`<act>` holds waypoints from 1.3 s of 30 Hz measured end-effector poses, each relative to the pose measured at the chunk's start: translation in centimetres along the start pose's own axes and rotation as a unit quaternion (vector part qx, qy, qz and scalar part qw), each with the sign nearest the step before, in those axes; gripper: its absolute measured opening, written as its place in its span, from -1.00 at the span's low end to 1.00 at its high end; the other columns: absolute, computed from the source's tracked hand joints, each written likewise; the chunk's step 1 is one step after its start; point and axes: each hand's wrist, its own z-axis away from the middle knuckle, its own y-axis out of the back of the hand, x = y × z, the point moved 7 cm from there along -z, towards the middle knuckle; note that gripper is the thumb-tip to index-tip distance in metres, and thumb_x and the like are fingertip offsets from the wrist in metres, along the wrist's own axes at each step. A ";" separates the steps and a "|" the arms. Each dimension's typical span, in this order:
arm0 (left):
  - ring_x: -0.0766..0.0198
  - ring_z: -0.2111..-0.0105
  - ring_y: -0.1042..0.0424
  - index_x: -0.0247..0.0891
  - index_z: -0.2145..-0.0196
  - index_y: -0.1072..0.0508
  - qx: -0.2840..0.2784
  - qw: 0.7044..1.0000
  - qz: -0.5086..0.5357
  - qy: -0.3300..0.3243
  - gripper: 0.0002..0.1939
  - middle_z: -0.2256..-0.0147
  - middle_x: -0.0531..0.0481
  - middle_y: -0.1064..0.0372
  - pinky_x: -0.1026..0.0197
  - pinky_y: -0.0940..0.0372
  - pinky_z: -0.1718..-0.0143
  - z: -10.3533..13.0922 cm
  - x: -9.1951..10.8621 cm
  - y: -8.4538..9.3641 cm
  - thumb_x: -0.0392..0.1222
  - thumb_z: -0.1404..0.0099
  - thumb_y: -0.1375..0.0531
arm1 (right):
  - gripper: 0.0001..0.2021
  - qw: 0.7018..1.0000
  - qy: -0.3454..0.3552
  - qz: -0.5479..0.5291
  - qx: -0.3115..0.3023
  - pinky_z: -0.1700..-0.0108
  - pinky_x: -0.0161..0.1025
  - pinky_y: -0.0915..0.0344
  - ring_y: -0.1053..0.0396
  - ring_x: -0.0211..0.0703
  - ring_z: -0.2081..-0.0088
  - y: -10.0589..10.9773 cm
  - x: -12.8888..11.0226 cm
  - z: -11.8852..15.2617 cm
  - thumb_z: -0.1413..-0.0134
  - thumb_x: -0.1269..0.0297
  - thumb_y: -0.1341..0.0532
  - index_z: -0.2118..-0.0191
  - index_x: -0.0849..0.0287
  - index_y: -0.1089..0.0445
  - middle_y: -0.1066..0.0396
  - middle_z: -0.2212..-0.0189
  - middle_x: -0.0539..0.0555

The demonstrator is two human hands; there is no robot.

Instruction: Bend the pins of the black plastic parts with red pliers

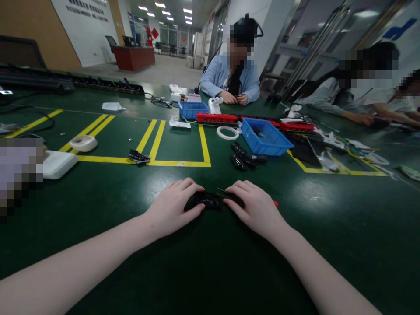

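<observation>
In the middle of the table lies a small black plastic part, glossy on top. My left hand grips its left end between thumb and fingers. Just to the right, my right hand is closed around a slim tool with a thin metal tip. A red end of that tool sticks out behind the hand; most of its length is hidden by the fingers. The tip is near the right end of the black part, but I cannot tell whether they touch.
Several similar black parts lie beyond my hands, beside a blue bin. Another black piece rests on yellow tape. A white ring, red strips and a smaller blue bin are farther back. Across sits a person.
</observation>
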 end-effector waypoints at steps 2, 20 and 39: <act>0.11 0.07 -0.41 -0.15 -0.04 -0.35 0.002 1.000 0.002 0.000 -0.71 0.05 -0.05 -0.38 -0.01 -0.29 0.03 0.0 0.1 0.1 -0.09 -0.40 -0.13 | -0.89 1.000 0.011 -0.002 -0.003 0.17 -0.09 -0.33 -0.38 -0.04 0.18 0.1 -0.5 0.1 -0.24 0.29 -0.18 0.21 0.15 -0.44 -0.47 0.24 0.10; 0.13 0.11 -0.43 -0.17 0.00 -0.37 0.000 1.000 0.016 0.017 -0.73 0.07 -0.03 -0.38 -0.01 -0.30 0.06 -0.1 -0.4 0.4 -0.11 -0.37 -0.17 | -0.82 0.998 -0.021 -0.053 -0.010 0.10 -0.04 -0.39 -0.41 -0.01 0.11 0.3 -0.3 0.1 -0.26 0.27 -0.13 0.09 0.15 -0.40 -0.45 0.16 0.15; 0.11 0.06 -0.40 -0.13 -0.03 -0.39 0.001 0.998 0.032 0.056 -0.72 0.06 -0.02 -0.40 -0.01 -0.27 0.04 0.0 0.2 0.8 -0.09 -0.38 -0.17 | -0.58 0.997 -0.043 0.021 0.057 0.11 -0.04 -0.42 -0.41 0.07 0.07 2.0 5.2 5.5 -0.15 0.01 -0.22 -0.03 0.15 -0.37 -0.40 0.05 0.20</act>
